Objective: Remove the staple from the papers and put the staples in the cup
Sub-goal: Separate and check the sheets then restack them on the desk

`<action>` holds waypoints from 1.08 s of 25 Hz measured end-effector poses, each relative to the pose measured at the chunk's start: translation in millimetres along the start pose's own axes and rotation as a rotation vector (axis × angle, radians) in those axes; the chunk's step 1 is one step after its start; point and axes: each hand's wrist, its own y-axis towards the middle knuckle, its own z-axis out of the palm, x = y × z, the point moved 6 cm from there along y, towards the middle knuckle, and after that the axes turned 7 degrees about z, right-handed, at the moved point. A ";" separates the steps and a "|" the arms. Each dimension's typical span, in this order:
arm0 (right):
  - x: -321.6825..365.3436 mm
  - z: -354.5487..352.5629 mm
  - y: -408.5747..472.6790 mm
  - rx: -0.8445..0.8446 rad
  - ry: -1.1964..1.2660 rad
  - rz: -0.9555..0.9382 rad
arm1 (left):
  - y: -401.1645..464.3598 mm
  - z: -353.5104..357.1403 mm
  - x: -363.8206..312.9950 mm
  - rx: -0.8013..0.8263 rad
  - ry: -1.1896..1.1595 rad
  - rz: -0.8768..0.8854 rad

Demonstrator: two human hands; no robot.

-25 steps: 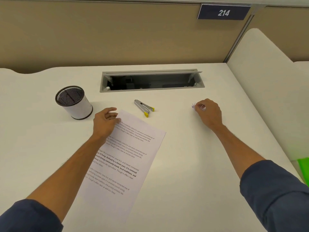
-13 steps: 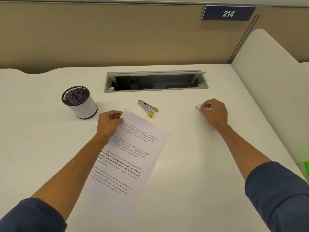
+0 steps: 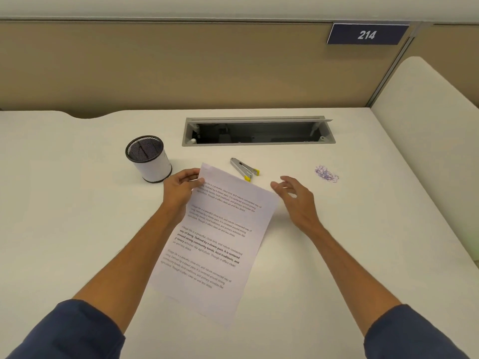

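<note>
Beside the papers (image 3: 217, 237), right hand (image 3: 293, 198) has left the staples (image 3: 326, 174).

Single head-worn wide-angle view, forward and down, close over the desk (image 3: 77, 229).

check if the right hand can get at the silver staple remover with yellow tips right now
Probably yes. The right hand is open and holds nothing, and the silver staple remover with yellow tips lies uncovered just beyond the printed papers, with only bare white desk between.
</note>
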 end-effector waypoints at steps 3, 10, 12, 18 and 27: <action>7.7 16.9 -17.0 0.161 0.358 0.217 | -5.2 -4.7 -5.9 -0.044 -0.104 -0.022; 6.8 49.5 -50.1 0.303 0.429 0.151 | -12.0 -7.0 -10.2 -0.107 -0.235 -0.060; 5.0 49.2 -49.0 0.260 0.464 0.174 | -13.2 -7.7 -6.5 -0.080 -0.226 -0.099; 1.7 48.0 -47.1 0.237 0.480 0.207 | -52.0 0.9 26.8 0.328 -0.082 -0.338; 22.7 36.6 -61.9 0.222 0.537 0.242 | -76.8 8.5 0.2 0.294 -0.008 -0.006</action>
